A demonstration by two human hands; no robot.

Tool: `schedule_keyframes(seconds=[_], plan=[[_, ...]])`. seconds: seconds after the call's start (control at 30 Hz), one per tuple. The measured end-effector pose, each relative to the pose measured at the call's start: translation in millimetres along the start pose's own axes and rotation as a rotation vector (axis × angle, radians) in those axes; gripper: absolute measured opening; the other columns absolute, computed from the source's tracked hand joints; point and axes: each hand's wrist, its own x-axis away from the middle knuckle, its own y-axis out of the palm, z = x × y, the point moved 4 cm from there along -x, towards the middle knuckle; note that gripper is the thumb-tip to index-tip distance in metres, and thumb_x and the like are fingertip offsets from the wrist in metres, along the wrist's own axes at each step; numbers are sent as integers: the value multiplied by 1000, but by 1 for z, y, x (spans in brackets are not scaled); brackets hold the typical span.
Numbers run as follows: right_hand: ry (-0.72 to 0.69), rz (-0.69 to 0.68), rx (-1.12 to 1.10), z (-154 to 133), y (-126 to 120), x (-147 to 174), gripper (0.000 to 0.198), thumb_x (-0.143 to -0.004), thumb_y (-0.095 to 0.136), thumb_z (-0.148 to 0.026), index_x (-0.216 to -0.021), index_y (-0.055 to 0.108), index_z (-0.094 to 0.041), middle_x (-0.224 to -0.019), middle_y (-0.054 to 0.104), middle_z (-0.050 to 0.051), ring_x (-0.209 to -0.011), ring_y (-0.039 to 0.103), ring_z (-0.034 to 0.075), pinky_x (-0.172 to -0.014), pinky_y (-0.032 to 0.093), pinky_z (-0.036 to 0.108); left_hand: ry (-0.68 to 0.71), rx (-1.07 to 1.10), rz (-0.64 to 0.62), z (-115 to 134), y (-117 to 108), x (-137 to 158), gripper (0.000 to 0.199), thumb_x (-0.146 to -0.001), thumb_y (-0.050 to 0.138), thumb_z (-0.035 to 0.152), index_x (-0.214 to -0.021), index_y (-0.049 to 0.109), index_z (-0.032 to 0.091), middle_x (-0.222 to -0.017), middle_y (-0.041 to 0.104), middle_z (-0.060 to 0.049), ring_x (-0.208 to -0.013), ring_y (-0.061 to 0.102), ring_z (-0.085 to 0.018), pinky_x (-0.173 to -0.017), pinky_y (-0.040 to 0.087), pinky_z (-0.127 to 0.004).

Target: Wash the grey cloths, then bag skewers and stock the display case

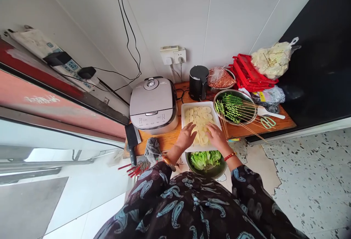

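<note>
- Two hands: the left grip [187, 136] and the right grip [216, 135], one at each side of one white tray [201, 149].
- Inside the tray lie pale round slices [202, 116] with thin sticks along them, overlapping too much to count.
- Left grip: unclenched, fingers spread, reaching in over the slices from the left side; right grip: likewise spread, from the right side. Whether the fingertips press on the slices or stop just above, I cannot tell.
- One metal bowl [248, 98] stands just beside the tray's right edge, with green skewers [231, 107], many and crossing, some sticks poking past its rim.
- One bowl [205, 174] of lettuce [205, 158] sits below the tray's near edge, its far rim hidden.
- One rice cooker [153, 101], one black kettle [198, 81], one heap of peanuts [221, 78], one pair of scissors [268, 122].
- One cleaver [133, 136] at the left end, handle toward the person.
- Open room: a narrow bare strip between cooker and tray, and bare wood of the bench [168, 142] before the cooker; the right side is tighter.
</note>
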Motion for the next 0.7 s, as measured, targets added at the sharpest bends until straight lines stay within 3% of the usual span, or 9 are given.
schedule_keyframes(seconds=[0.1, 0.2, 0.3, 0.43, 0.57, 0.7], plan=[[-24, -32, 157, 13, 15, 19, 51, -94, 45, -31, -144, 45, -18, -154, 35, 14, -141, 33, 30, -114, 32, 51, -19, -221, -152, -9, 14, 22, 59, -91, 51, 39, -145, 41, 18, -159, 30, -14, -147, 25, -28, -120, 19, -51], [-29, -128, 284, 14, 30, 33, 55, -92, 53, -33, -146, 44, -27, -159, 25, 10, -142, 30, 35, -113, 32, 53, -30, -359, -268, -14, 28, 40, 71, -86, 59, 47, -148, 37, 22, -161, 23, -14, -150, 12, -33, -119, 6, -60], [-24, -220, 368, 9, 44, 42, 52, -92, 56, -35, -143, 47, -32, -159, 26, 6, -143, 26, 38, -113, 26, 58, -48, -391, -326, -19, 38, 47, 73, -84, 60, 51, -148, 38, 23, -160, 24, -15, -150, 10, -34, -117, 1, -63], [13, -255, 390, 3, 53, 44, 47, -93, 56, -35, -139, 53, -30, -157, 33, 7, -143, 24, 39, -112, 23, 62, -45, -375, -361, -19, 39, 46, 71, -85, 60, 50, -147, 40, 21, -159, 29, -15, -150, 11, -34, -117, 0, -65], [-40, -74, 199, -13, 29, 38, 38, -95, 50, -32, -130, 59, -22, -148, 45, 13, -137, 38, 33, -112, 31, 54, -18, -327, -245, -9, 25, 46, 60, -88, 60, 41, -142, 44, 21, -154, 39, -14, -148, 20, -33, -118, 6, -63], [20, 235, -174, -30, -22, 28, 28, -94, 51, -43, -102, 64, -20, -104, 68, 11, -100, 64, 24, -93, 51, 40, -20, -208, -20, -9, 5, 56, 28, -91, 55, 38, -112, 63, 22, -118, 66, -9, -124, 52, -27, -117, 20, -53]])
